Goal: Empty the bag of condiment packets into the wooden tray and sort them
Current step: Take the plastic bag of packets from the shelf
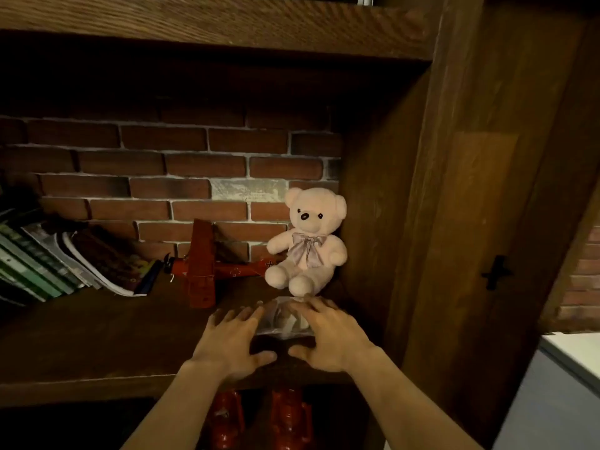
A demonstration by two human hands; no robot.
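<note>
Bag [285, 319] of clear plastic lies on the wooden shelf [97, 345], between the two hands. Left hand [232, 341] is spread open just left of it, right hand [328, 336] spread open at its right edge, fingertips over it; neither grips anything. Teddy bear [308, 241] sits just beyond.

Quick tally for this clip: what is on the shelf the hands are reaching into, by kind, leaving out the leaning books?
Teddy bear: 1
Red toy plane: 1
Clear bag, between the left hand and right hand: 1
Total: 3
</note>
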